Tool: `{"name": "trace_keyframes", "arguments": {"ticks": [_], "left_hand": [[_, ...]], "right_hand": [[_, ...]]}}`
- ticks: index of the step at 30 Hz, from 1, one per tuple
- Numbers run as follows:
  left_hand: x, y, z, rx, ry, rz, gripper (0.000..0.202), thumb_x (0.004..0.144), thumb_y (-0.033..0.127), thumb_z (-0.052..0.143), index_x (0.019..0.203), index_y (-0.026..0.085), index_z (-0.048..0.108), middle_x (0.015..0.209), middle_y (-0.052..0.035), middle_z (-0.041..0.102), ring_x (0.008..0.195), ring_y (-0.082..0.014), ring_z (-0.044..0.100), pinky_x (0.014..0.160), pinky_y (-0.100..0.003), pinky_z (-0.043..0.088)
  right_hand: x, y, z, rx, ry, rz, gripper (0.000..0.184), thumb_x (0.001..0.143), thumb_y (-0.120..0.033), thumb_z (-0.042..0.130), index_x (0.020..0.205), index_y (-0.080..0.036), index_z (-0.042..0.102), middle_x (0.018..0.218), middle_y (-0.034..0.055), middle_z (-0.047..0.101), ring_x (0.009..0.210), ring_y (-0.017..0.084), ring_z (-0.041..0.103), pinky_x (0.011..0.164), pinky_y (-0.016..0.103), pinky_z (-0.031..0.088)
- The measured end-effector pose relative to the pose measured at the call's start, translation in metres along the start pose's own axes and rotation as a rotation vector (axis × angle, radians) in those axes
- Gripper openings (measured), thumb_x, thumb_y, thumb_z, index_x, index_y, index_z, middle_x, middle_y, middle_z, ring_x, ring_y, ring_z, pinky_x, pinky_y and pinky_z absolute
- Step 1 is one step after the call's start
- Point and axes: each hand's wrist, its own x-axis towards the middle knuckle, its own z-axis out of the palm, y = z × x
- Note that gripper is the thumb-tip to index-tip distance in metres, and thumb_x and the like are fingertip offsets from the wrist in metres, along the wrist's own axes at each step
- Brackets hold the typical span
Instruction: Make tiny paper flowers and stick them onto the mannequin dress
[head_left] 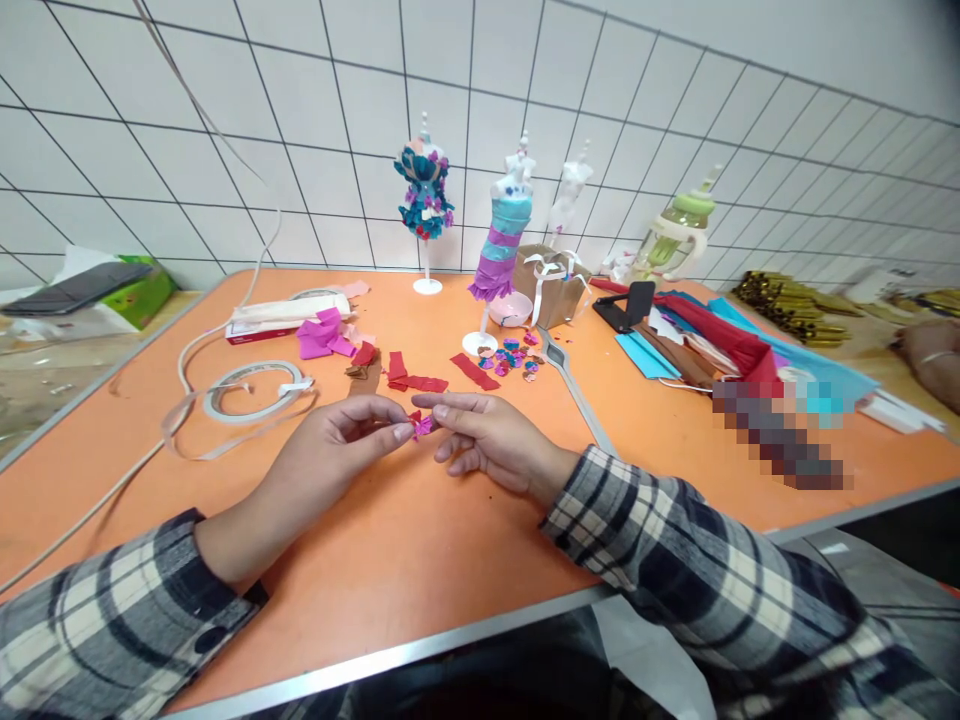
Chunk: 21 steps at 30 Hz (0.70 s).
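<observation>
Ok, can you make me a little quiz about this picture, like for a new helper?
1. True or false: the small pink-and-red scrap is at the fingertips of the left hand.
2. Which lies nearer the right hand: (a) the colourful discs or (b) the tape roll?
3. Fill in: the middle dress form wears turquoise and ____.

Key: 1 true; 2 a; 3 purple.
</observation>
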Motion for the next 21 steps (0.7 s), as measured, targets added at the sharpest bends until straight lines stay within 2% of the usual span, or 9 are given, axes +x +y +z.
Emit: {"name": "trace_keyframes", "arguments": {"ticks": [3,5,7,10,13,15,18,21], "left_hand": [[0.0001,-0.0007,-0.0010,-0.023,-0.061,-0.041,0.021,0.070,0.042,0.084,0.078,0.024,0.077,0.081,-0.0019,0.078,0.077,-0.0202,0.071,0.074,-0.030,0.057],[0.0000,-0.0008,-0.0011,-0.043,-0.107,-0.067,0.021,0.069,0.042,0.085,0.077,0.024,0.077,0.083,-0.0034,0.079,0.079,-0.0222,0.072,0.077,-0.033,0.059],[0.0002,-0.0007,-0.0006,-0.045,-0.127,-0.070,0.020,0.070,0.042,0.085,0.076,0.025,0.076,0.083,-0.0034,0.079,0.080,-0.0226,0.073,0.079,-0.035,0.060],[0.0008,0.0000,0.0000,-0.021,-0.120,-0.052,0.021,0.070,0.042,0.085,0.077,0.024,0.076,0.082,-0.0036,0.080,0.079,-0.0226,0.074,0.077,-0.034,0.060],[0.0019,0.0014,-0.0002,0.020,-0.090,-0.038,0.027,0.070,0.047,0.085,0.077,0.023,0.076,0.081,-0.0046,0.080,0.078,-0.0231,0.074,0.075,-0.034,0.061],[0.0025,0.0021,-0.0005,0.048,-0.063,-0.037,0.029,0.070,0.050,0.084,0.077,0.023,0.076,0.080,-0.0043,0.080,0.076,-0.0220,0.073,0.074,-0.032,0.061],[0.0026,0.0006,-0.0006,0.059,-0.052,-0.046,0.033,0.069,0.054,0.085,0.076,0.023,0.075,0.079,-0.0041,0.079,0.074,-0.0212,0.073,0.074,-0.032,0.060],[0.0013,-0.0038,-0.0009,-0.022,-0.051,-0.081,0.039,0.070,0.056,0.086,0.090,0.023,0.079,0.088,-0.0061,0.082,0.083,-0.0241,0.075,0.080,-0.035,0.061]], "right_hand": [[-0.0035,-0.0053,-0.0012,-0.202,0.058,-0.177,0.027,0.094,-0.032,0.068,0.119,-0.023,0.076,0.093,0.0017,0.071,0.062,0.007,0.059,0.048,0.016,0.049],[-0.0057,-0.0089,-0.0003,-0.362,0.067,-0.275,0.022,0.090,-0.030,0.072,0.109,-0.020,0.078,0.087,0.0010,0.070,0.064,0.008,0.057,0.050,0.016,0.047],[-0.0064,-0.0102,0.0012,-0.477,0.075,-0.311,0.013,0.086,-0.027,0.075,0.095,-0.018,0.077,0.079,-0.0001,0.068,0.063,0.008,0.054,0.050,0.016,0.044],[-0.0052,-0.0080,0.0021,-0.518,0.088,-0.274,0.010,0.084,-0.026,0.075,0.086,-0.017,0.072,0.075,-0.0012,0.064,0.057,0.007,0.051,0.047,0.017,0.043],[-0.0047,-0.0058,0.0019,-0.441,0.060,-0.241,0.023,0.083,-0.030,0.076,0.103,-0.019,0.070,0.086,-0.0011,0.064,0.060,0.008,0.055,0.046,0.018,0.049],[-0.0051,-0.0058,0.0022,-0.418,0.038,-0.220,0.029,0.082,-0.032,0.077,0.108,-0.020,0.069,0.091,-0.0005,0.064,0.063,0.008,0.057,0.045,0.018,0.051],[-0.0052,-0.0065,0.0038,-0.450,0.039,-0.159,0.020,0.083,-0.028,0.077,0.097,-0.018,0.069,0.083,-0.0007,0.064,0.060,0.008,0.056,0.043,0.017,0.051],[-0.0039,-0.0063,0.0058,-0.440,0.069,-0.129,0.014,0.083,-0.025,0.077,0.091,-0.018,0.068,0.075,-0.0025,0.062,0.058,0.008,0.057,0.043,0.018,0.051]]}}
